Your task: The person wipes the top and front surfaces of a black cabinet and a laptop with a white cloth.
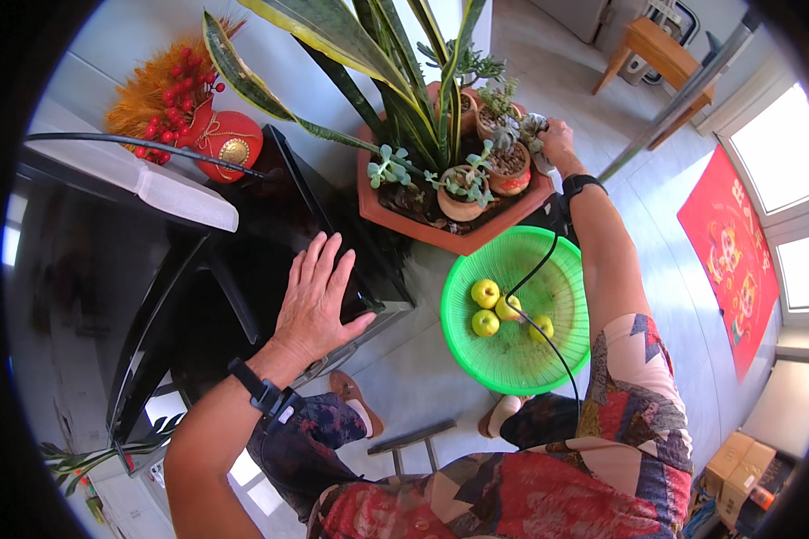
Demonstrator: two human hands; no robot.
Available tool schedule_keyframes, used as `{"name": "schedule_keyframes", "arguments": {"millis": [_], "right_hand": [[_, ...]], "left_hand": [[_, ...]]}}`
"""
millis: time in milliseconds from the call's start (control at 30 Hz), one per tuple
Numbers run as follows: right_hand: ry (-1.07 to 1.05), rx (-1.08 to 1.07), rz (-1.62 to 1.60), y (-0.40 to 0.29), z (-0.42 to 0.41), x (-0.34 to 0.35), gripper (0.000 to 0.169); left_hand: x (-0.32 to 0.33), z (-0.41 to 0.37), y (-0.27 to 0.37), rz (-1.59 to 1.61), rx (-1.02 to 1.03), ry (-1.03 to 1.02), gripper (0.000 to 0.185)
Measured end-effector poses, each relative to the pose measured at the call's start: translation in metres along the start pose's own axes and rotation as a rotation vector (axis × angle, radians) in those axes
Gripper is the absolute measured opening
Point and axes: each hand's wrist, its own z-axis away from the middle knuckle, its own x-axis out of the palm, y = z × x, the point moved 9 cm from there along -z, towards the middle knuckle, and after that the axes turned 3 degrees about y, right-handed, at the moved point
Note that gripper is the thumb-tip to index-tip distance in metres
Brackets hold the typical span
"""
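Note:
My left hand (317,296) lies palm down with fingers spread on the glossy black cabinet top (276,222), holding nothing. My right hand (557,138) reaches to the far right rim of a hexagonal terracotta planter (438,236), at a greyish succulent (532,131); its fingertips are partly hidden, so its grip is unclear. Small clay pots of succulents, one with pebbles (507,162) and one nearer the front (462,202), stand in the planter beside a tall snake plant (438,121). Below the planter is a green plastic basket (452,323) with several yellow-green apples (485,294).
A television (108,269) with a white cloth (182,195) on its edge stands left, near a red vase (226,145). A black cable (546,337) crosses over the basket. A wooden stool (667,50), metal pole (681,101) and red mat (735,269) are right.

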Motion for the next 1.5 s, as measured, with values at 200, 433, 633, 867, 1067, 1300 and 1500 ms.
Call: {"name": "schedule_keyframes", "arguments": {"millis": [200,433,633,867,1067,1300,1500], "right_hand": [[0.06,-0.037,-0.066,-0.004,-0.053,0.011,0.029],[0.073,-0.174,-0.174,-0.02,-0.076,0.018,0.03],[-0.077,-0.231,-0.147,-0.016,-0.054,0.019,0.027],[-0.061,-0.118,-0.158,0.023,0.02,-0.011,0.025],[-0.007,-0.038,-0.186,0.014,0.094,-0.04,0.022],[0.109,-0.063,-0.191,-0.031,0.161,-0.036,0.028],[0.184,-0.045,-0.352,-0.088,0.219,-0.02,0.024]], "left_hand": [[0.004,-0.003,-0.001,0.003,-0.012,-0.053,0.084],[0.007,-0.006,-0.002,-0.003,-0.029,-0.1,0.084],[0.002,-0.005,0.0,0.006,-0.007,-0.044,0.085],[0.001,-0.001,0.001,-0.015,0.014,0.031,0.084],[-0.001,0.008,0.0,-0.027,0.028,0.111,0.081],[0.0,0.014,-0.003,-0.047,0.039,0.178,0.074],[0.0,0.015,-0.004,-0.059,0.061,0.237,0.072]]}}
